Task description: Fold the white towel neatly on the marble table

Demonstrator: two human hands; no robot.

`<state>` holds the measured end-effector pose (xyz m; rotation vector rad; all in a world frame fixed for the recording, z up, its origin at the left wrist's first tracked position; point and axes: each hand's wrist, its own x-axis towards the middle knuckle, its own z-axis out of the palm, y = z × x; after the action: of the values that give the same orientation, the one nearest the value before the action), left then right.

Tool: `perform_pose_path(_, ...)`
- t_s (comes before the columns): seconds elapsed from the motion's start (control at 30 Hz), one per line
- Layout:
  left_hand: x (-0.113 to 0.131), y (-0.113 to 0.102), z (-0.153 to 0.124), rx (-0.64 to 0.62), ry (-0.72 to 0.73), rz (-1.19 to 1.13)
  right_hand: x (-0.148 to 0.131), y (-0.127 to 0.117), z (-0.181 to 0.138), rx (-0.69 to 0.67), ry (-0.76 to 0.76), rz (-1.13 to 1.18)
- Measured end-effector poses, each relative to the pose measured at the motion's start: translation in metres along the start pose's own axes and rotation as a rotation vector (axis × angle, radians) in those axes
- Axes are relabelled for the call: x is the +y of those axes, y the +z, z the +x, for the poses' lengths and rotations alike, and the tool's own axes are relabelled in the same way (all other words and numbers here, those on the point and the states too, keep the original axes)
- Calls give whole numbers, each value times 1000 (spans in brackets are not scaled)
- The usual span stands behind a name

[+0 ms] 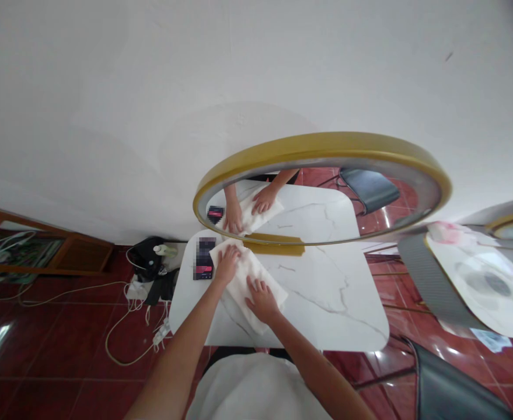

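Note:
A folded white cloth lies slantwise on the white marble-patterned table. On its upper left part rests my left hand, open, fingers stretched over the fabric. My right hand lies flat and open on the middle of the cloth, fingers a little spread. A dark phone, its screen partly blurred, is on the table just left of the cloth. Both hands and the cloth also show in the round mirror.
The mirror's gold rim overhangs the table's back, above a gold base. Cables, a power strip and a black bag sit at left. A black chair and a second table stand at right.

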<state>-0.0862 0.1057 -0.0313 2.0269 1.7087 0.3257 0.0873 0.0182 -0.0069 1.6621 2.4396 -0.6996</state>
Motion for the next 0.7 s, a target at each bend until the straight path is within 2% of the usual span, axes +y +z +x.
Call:
perform_pose_path(0.17, -6, -6, 28, -15, -22, -55, -11, -2, 22, -3, 21, 3)
perform_pose_path(0.3, -4, -5, 26, 2, -50, -52, -13, -2, 25, 2, 33, 6)
perform_pose_path(0.5, 15, 1, -5, 52, -98, -12, -4, 0, 5, 26, 36, 11)
perform_pose_path(0.7, 39, 16, -60, 115, -108, 150, 24, 6, -36, 29, -44, 32)
